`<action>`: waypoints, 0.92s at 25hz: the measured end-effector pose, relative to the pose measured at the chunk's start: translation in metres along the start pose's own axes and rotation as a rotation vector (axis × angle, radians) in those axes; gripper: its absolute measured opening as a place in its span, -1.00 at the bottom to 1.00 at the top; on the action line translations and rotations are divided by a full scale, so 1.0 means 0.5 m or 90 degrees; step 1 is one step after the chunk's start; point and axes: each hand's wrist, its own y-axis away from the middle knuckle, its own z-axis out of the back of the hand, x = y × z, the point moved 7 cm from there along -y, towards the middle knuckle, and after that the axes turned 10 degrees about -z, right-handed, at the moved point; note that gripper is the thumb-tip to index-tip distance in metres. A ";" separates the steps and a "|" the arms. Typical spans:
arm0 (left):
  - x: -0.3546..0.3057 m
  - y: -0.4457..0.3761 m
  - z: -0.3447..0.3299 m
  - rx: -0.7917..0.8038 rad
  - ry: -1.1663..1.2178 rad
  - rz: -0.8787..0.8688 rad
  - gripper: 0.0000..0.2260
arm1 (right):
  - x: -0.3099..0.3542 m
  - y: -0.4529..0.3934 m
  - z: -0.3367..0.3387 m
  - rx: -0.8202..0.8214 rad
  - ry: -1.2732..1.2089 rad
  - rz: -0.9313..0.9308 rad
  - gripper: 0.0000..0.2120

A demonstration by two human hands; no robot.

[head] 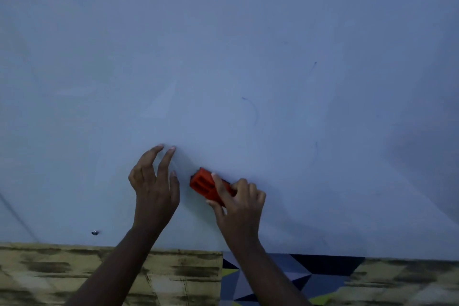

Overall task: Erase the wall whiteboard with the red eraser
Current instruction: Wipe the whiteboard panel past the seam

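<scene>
Two bare forearms rise from the bottom edge toward the whiteboard (223, 57), which fills most of the view. Right hand (238, 202) grips the red eraser (205, 185), thumb and curled fingers wrapped around its rear half. Eraser sits flat against the board's lower middle, tilted with its free end pointing up and left. Left hand (155, 184) holds nothing; its fingers are spread and loosely bent, with two fingertips (171, 149) at the board surface just left of the eraser. Hands are near each other but apart. Faint blue marker strokes (254, 110) remain on the board above and right of the eraser. A small metal screw (95, 232) sits near the board's lower left edge. Below the board runs a wall (173, 278) of yellowish streaked pattern and a panel of dark geometric triangles (298, 273).
</scene>
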 end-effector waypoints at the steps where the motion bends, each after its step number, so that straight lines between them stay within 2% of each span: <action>1: -0.002 -0.012 0.006 -0.007 -0.001 -0.004 -0.53 | 0.001 -0.003 0.003 -0.007 0.001 0.015 -0.38; 5: -0.006 -0.091 0.028 -0.059 -0.011 -0.009 -0.54 | -0.003 -0.090 0.078 -0.076 -0.027 0.000 -0.40; 10: -0.004 -0.190 0.053 -0.136 -0.030 -0.033 -0.55 | -0.133 -0.196 0.210 -0.211 -0.109 -0.206 -0.35; 13: 0.013 -0.244 0.059 -0.169 -0.055 -0.047 -0.52 | -0.219 -0.203 0.250 -0.265 -0.270 -0.326 -0.29; 16: 0.019 -0.256 0.040 -0.176 -0.093 -0.072 -0.46 | -0.224 -0.229 0.264 -0.306 -0.390 -0.409 -0.32; 19: 0.020 -0.243 0.020 -0.176 -0.120 -0.095 -0.44 | -0.141 -0.262 0.245 -0.288 -0.348 -0.350 -0.35; 23: 0.024 -0.242 0.017 -0.175 -0.113 -0.101 -0.43 | 0.054 -0.240 0.167 -0.181 -0.115 -0.109 -0.40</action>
